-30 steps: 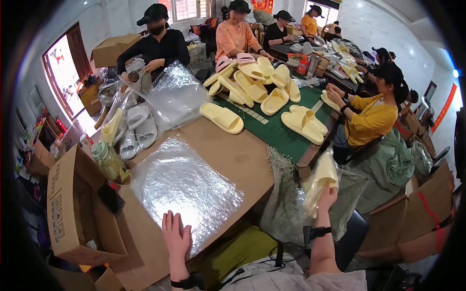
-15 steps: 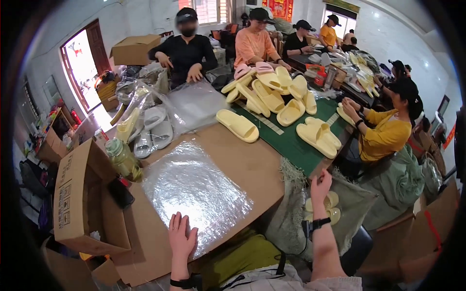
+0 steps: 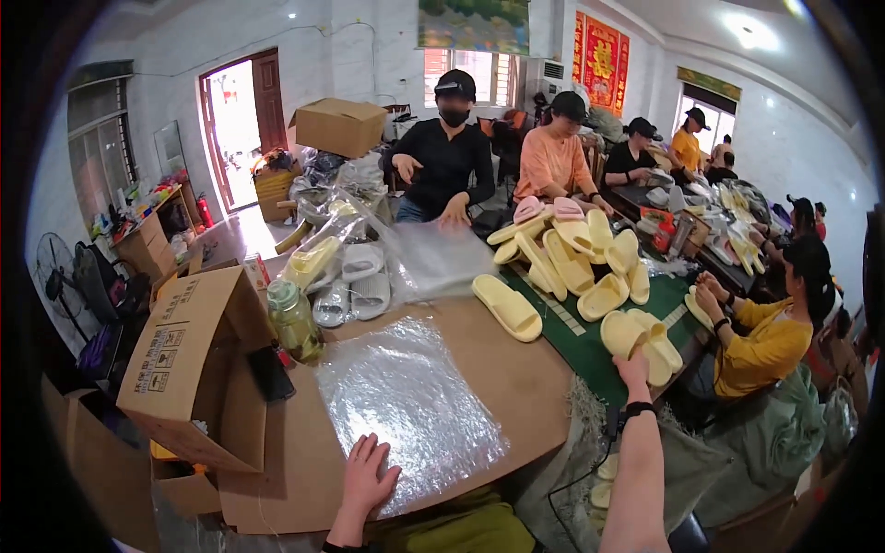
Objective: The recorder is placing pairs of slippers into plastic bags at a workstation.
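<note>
My left hand (image 3: 370,475) lies with its fingers spread on the near edge of a stack of clear plastic bags (image 3: 415,405) on the cardboard-covered table. Reaching out to the right, my right hand (image 3: 632,370) grips the near end of a pale yellow slipper (image 3: 621,333); the fingers are partly hidden by it. Another yellow slipper (image 3: 660,352) rests right beside that one on the green mat (image 3: 564,341). Farther left, a single yellow slipper (image 3: 507,306) lies across the cardboard near the mat's edge.
Yellow and pink slippers form a pile (image 3: 572,258) at the mat's far side. Grey slippers in plastic (image 3: 355,286), a glass jar (image 3: 295,323), a black phone (image 3: 271,373) and an open carton (image 3: 198,369) stand left. Co-workers sit around, one in yellow (image 3: 765,318) close by on the right.
My right hand has moved forward from the mat's near edge and taken hold of a yellow slipper. My left hand stays on the plastic bags. The view has tilted up.
</note>
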`<action>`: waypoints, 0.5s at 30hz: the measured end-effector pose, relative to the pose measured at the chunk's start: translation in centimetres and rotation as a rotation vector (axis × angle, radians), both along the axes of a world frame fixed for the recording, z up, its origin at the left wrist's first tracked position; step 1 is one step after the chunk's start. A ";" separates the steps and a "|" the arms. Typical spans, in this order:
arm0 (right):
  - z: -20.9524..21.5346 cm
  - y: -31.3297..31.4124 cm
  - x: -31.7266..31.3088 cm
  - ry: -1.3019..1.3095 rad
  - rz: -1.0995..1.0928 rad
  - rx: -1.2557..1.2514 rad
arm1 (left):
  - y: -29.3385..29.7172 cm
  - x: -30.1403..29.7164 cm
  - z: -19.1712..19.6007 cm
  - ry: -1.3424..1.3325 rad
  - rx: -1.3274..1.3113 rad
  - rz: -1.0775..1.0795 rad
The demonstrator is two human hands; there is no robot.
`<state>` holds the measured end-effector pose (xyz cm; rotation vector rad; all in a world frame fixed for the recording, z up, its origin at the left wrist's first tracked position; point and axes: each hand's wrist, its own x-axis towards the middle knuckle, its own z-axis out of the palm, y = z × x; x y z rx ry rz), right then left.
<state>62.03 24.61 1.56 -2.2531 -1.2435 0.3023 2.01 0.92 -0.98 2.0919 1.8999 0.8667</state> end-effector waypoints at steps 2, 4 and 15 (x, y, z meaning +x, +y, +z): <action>0.2 -1.2 -2.1 -0.041 0.077 0.122 | 0.3 0.1 -0.2 -0.029 0.027 -0.029; -1.4 -1.9 -3.2 -0.015 0.176 0.221 | 0.8 0.4 -0.2 -0.039 0.044 -0.049; 0.4 -7.9 -24.1 0.481 0.708 0.208 | 1.0 0.4 0.1 -0.028 0.090 -0.063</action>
